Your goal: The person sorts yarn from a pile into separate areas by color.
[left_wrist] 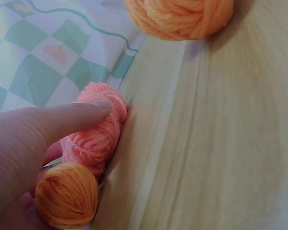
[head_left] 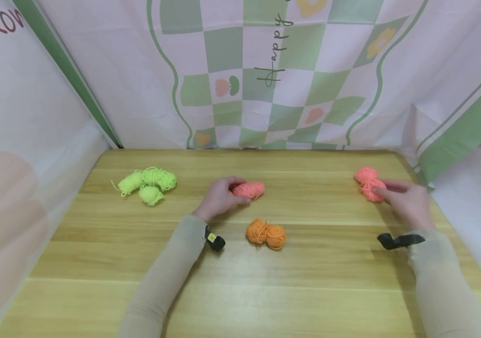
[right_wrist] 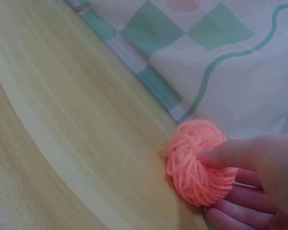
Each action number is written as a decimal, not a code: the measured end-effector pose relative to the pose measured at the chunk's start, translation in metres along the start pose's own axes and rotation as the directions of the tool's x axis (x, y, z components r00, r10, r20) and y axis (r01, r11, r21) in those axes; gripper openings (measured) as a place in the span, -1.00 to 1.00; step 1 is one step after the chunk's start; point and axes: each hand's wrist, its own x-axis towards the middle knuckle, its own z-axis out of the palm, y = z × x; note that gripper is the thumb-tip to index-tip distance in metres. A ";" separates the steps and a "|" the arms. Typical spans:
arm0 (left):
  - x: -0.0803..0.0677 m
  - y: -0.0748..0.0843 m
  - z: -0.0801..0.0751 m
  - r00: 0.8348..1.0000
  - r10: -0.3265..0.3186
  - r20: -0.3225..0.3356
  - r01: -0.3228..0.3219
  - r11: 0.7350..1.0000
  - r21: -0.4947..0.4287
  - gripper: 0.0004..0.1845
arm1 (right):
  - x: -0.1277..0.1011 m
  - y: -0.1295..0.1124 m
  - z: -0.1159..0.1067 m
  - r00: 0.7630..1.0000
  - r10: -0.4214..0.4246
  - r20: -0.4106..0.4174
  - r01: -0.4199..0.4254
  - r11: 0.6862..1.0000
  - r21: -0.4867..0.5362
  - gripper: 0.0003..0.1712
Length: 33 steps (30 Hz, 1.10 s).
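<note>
"Pink bundle (head_left: 252,189): where is it, and what has hold of it?"

"It's behind the middle of the counter (head_left: 329,272), with the fingers of the left hand (head_left: 219,199) pinching it, thumb across the top. An orange ball (left_wrist: 67,196) is tucked against its end, close to the palm. I can't tell whether the bundle rests on the wood or sits just off it."

"And the right hand (head_left: 409,204)?"

"Its fingers are grasping the pink yarn (head_left: 373,191) at the far right, thumb pressed in. That yarn shows 2 lumps; whether they're separate balls isn't clear."

"So which step is this?"

"I'd judge it to be sorting by colour, well along: green yarn (head_left: 160,179) grouped at the left, orange yarn (head_left: 258,231) in the middle, pink at the right. The next move probably calls for parting the bundle from the orange ball, then carrying it rightward."

"Is there room?"

"A wide bare stretch lies between the 2 hands. The orange yarn is near the left wrist's black camera (head_left: 216,241), so lift that arm rather than drag it. The far-right yarn is near the counter's right edge, so set down on its left side. The hanging cloth (head_left: 261,51) closes off the back edge."
</note>
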 end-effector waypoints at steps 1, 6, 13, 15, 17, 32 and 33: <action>0.000 0.000 0.000 1.000 0.001 -0.001 -0.001 1.000 0.010 -0.41 | 0.000 0.001 0.000 1.000 -0.001 -0.002 0.001 1.000 0.000 -0.14; 0.003 0.002 0.002 1.000 0.019 -0.007 -0.018 0.999 0.037 -0.44 | 0.000 0.002 -0.002 1.000 0.010 0.004 -0.010 1.000 -0.001 -0.15; 0.004 0.005 0.003 0.999 0.035 -0.037 -0.034 0.999 0.018 -0.51 | -0.001 0.001 -0.003 1.000 0.021 0.022 -0.021 1.000 -0.023 -0.13; 0.004 0.006 0.003 0.998 0.042 -0.042 -0.042 0.999 0.013 -0.51 | -0.001 0.002 -0.003 1.000 0.020 0.024 -0.019 0.999 -0.028 -0.13; 0.005 0.008 0.003 0.998 0.051 -0.048 -0.050 0.999 0.011 -0.52 | -0.001 0.002 -0.003 1.000 0.019 0.024 -0.018 0.999 -0.029 -0.13; 0.016 0.045 0.014 0.988 0.148 -0.051 -0.152 0.984 -0.093 -0.44 | -0.002 0.003 -0.001 1.000 0.008 0.012 -0.008 0.999 -0.043 -0.11; 0.017 0.048 0.016 0.987 0.150 -0.051 -0.155 0.982 -0.105 -0.44 | -0.002 0.003 -0.001 1.000 0.008 0.010 -0.007 0.999 -0.047 -0.11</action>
